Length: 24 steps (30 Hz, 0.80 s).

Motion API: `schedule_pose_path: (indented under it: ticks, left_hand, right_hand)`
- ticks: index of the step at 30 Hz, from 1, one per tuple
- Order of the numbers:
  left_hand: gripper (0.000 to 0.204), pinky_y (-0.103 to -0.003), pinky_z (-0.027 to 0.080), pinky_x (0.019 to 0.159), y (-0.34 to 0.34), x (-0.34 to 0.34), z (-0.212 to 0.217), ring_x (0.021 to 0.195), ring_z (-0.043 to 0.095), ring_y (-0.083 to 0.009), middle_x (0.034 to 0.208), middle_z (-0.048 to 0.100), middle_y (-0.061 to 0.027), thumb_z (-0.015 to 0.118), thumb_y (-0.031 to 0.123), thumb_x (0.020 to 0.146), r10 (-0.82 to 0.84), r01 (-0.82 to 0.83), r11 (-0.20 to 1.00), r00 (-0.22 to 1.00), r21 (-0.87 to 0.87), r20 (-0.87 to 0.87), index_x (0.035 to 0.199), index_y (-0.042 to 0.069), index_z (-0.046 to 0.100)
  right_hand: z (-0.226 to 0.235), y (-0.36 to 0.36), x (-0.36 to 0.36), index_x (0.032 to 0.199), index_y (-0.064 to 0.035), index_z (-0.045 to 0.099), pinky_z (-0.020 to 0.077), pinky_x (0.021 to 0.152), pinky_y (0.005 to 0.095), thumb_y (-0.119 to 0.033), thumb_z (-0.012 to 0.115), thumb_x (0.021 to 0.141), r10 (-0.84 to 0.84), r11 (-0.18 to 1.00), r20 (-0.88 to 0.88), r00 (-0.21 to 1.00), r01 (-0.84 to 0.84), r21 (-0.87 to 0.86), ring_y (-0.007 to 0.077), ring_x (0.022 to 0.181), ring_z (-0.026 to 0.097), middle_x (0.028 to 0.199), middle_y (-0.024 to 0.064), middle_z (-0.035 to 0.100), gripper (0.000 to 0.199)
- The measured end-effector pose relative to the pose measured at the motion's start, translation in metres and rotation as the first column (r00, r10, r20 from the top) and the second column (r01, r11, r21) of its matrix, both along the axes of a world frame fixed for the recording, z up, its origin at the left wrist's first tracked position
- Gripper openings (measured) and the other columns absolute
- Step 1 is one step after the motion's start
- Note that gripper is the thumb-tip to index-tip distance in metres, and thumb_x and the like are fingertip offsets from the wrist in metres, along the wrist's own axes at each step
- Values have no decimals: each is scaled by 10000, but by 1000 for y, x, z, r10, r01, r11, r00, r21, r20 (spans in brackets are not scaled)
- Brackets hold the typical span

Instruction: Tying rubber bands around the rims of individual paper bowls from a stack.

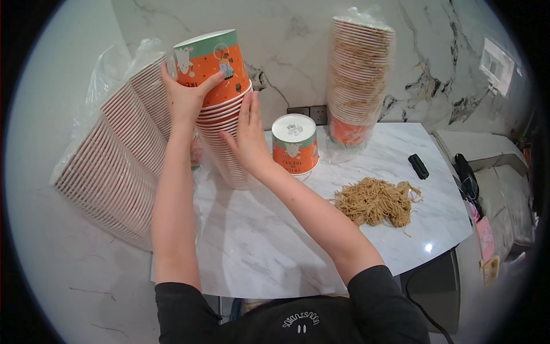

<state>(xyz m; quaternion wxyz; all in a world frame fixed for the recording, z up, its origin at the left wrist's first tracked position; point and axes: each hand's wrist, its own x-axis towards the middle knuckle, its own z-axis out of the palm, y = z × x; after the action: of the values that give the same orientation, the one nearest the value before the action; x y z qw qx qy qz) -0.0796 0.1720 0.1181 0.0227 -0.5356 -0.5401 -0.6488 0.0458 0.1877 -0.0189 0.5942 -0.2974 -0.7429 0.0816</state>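
My left hand (188,96) is closed around the top paper tub (209,71) of a tall nested stack, thumb across its front. This tub is upside down, orange and green with a printed animal picture. My right hand (251,135) holds the side of the stack of paper tubs (225,150) just below, fingers straight along the rims and thumb on the front. The stack leans slightly left and its foot rests on the marble-look table (246,241). Right of it, a single upside-down paper tub (295,146) stands on the table.
Several bagged stacks of tubs (112,166) lean at the left. Another bagged stack (361,74) stands at the back right by a wall socket (308,113). A heap of tan yarn-like strands (378,202) and a small black object (418,166) lie on the right. A grey sofa (487,172) stands beyond.
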Motion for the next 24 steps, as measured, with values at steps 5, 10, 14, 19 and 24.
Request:
schedule_pose_path:
  ticks: [5,10,14,19,24]
  left_hand:
    - [1421,-418,507,1085,1,0,10,1324,586,-357,1493,473,-314,993,485,602,-19,19,1000,1000,-18,2,1594,-91,155]
    - [1346,-404,447,1141,3,-5,53,1365,519,-349,1503,439,-295,986,438,671,-34,33,926,999,376,-2,1579,-118,163]
    - [1175,-405,451,1134,-31,3,99,1339,510,-290,1473,445,-202,971,355,706,-270,217,747,963,628,-12,1537,-57,249]
    - [1009,-399,398,1151,-93,28,46,1341,495,-263,1436,495,-115,873,276,786,-378,252,779,919,574,109,1564,14,287]
    - [981,-418,425,1135,-131,4,-169,1360,467,-243,1491,455,-87,773,141,799,-312,151,900,877,408,365,1612,123,225]
  right_hand:
    - [3,-3,0,1643,31,-21,246,1254,554,-214,777,914,3,998,53,999,1,-64,542,1550,138,1683,346,39,1108]
    - [-3,-7,-1,1656,-1,19,245,1254,569,-190,793,890,28,999,30,999,-27,-31,553,1542,147,1706,291,57,1106]
    - [-7,4,-1,1663,-19,50,257,1251,573,-197,804,882,49,999,36,998,-48,-25,578,1531,155,1715,277,44,1100]
    - [9,25,50,1641,-87,275,309,1250,451,-185,731,958,354,930,13,935,-350,-109,431,1538,297,1692,257,228,827]
    - [-4,-30,92,1380,-17,615,456,1087,357,-377,518,1109,258,212,-797,546,-837,-504,213,1294,599,1429,111,628,460]
